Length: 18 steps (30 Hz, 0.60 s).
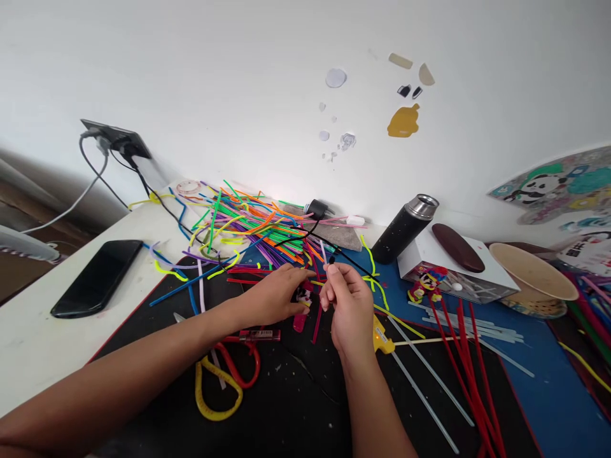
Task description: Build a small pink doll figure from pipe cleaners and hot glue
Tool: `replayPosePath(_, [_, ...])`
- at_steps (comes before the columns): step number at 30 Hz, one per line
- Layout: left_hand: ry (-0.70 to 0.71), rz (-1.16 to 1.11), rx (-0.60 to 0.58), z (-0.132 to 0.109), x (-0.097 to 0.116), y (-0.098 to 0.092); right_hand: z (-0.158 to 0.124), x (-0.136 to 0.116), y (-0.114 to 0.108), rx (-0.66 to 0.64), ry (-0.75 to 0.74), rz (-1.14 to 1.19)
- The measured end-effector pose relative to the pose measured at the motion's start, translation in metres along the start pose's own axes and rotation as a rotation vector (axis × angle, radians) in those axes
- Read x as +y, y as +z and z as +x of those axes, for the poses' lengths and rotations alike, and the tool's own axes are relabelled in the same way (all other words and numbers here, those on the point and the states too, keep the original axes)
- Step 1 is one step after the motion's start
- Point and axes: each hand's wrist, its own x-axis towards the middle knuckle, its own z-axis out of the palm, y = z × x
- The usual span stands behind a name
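Note:
My left hand (274,294) reaches over the mat, its fingers and thumb curled around a small magenta figure (300,318) with white and black parts. Part of that figure is hidden under the fingers. Close by on the right, my right hand (351,308) pinches a small black piece (332,259) between thumb and index finger, slightly raised. A dark pink pipe cleaner (317,323) lies between the hands. Below my left wrist are scissors with a red and a yellow handle (218,416) and a clear red-ended tube with a label (260,335).
Many coloured pipe cleaners (258,226) are heaped against the wall. A phone (98,280) lies at left. A yellow glue gun (382,337), glue sticks (424,369), red pipe cleaners (468,375), a black flask (403,229), a white box (420,254) and a small colourful figure (426,284) occupy the right.

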Motion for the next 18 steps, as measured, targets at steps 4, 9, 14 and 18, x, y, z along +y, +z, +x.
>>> replayPosePath(4, [0.005, -0.049, 0.059, -0.004, -0.002, 0.009, 0.000, 0.002, 0.000, -0.016, 0.005, -0.005])
replayPosePath(9, [-0.016, -0.089, 0.086, -0.006, -0.007, 0.014, 0.000, 0.003, 0.001, -0.033, 0.006, -0.007])
replayPosePath(14, [-0.029, -0.150, 0.081, -0.008, -0.005, 0.009, 0.001, 0.008, 0.000, -0.051, 0.016, -0.018])
replayPosePath(18, [-0.043, -0.225, 0.071, -0.009, -0.007, 0.003, 0.002, 0.012, 0.000, -0.054, 0.020, -0.024])
